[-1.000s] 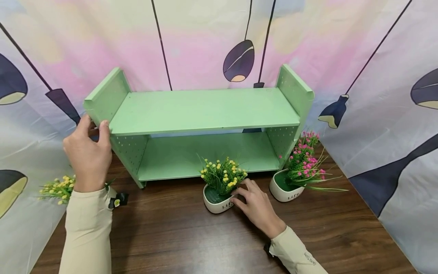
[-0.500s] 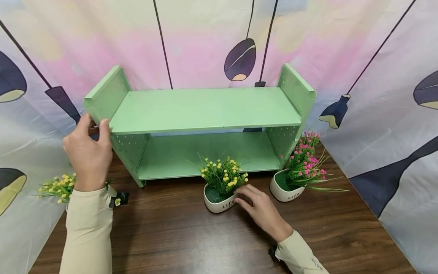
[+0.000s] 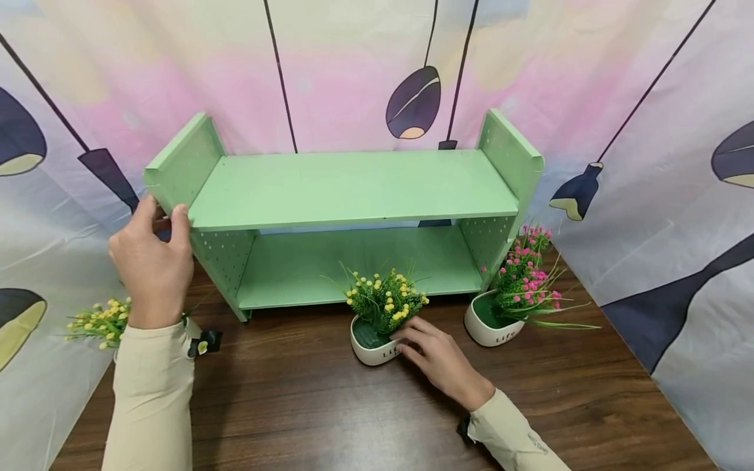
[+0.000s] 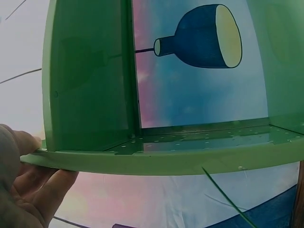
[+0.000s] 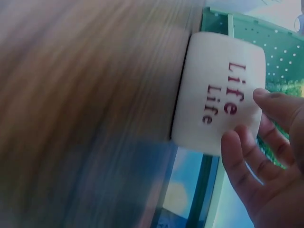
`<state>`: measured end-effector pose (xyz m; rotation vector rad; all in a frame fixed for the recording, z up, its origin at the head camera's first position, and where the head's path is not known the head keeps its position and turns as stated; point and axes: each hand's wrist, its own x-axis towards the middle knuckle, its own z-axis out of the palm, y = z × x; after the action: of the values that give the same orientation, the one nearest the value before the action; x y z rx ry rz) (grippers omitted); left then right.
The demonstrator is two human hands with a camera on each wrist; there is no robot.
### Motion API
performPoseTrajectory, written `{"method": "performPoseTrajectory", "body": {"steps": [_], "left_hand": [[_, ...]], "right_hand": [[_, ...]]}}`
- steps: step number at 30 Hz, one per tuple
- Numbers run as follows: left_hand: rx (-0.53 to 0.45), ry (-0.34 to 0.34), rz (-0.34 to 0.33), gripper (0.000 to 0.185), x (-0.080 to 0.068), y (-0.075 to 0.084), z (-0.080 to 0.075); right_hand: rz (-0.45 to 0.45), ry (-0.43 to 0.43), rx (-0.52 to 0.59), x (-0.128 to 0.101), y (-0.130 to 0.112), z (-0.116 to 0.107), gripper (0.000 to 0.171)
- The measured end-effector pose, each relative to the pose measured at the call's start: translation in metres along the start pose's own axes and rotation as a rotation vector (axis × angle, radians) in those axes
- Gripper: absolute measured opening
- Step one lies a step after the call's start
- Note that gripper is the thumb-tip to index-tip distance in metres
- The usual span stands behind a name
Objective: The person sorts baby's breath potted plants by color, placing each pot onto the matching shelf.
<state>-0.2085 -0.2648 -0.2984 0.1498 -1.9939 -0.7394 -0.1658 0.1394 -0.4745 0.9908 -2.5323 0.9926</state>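
Note:
A green two-tier shelf [image 3: 353, 186] stands on the brown table. My left hand [image 3: 153, 268] holds the front edge of its left side panel, with the thumb and fingers on opposite faces in the left wrist view. In front of the shelf sits a white pot [image 3: 370, 353] of yellow artificial flowers [image 3: 385, 297]. At this pot's right rim is my right hand [image 3: 444, 363]. The right wrist view shows the thumb [image 5: 270, 102] at the rim, over the "Life" lettering side, with a finger passing behind the rim. The pot rests on the table.
To the right of the shelf stands another white pot [image 3: 491, 327] with pink flowers [image 3: 530, 275]. More yellow flowers [image 3: 103, 324] show at the left, partly hidden by the left forearm. A patterned curtain [image 3: 341, 78] hangs behind the wooden table [image 3: 306, 405].
My right hand drew slightly right from the yellow-flower pot's rim, then came back left onto it. The left hand, the shelf and the pots look unmoved.

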Motion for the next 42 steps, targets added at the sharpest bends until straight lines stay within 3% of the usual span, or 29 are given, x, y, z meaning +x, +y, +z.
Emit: {"method": "performPoseTrajectory", "body": {"steps": [7, 17, 31, 42], "left_hand": [[-0.025, 0.001, -0.001, 0.027, 0.001, -0.001, 0.000], [-0.028, -0.010, 0.023, 0.028, 0.001, -0.001, 0.001], [-0.036, 0.002, 0.024, 0.029, 0.000, -0.002, -0.001], [-0.017, -0.001, 0.004, 0.029, 0.001, -0.001, 0.001]], "right_hand": [[0.004, 0.032, -0.086, 0.006, -0.009, 0.007, 0.014], [0.041, 0.054, -0.085, 0.004, -0.014, 0.010, 0.010], [-0.044, 0.154, -0.142, 0.004, -0.020, 0.008, 0.009], [-0.098, 0.257, -0.172, 0.011, -0.023, -0.013, 0.010]]}}
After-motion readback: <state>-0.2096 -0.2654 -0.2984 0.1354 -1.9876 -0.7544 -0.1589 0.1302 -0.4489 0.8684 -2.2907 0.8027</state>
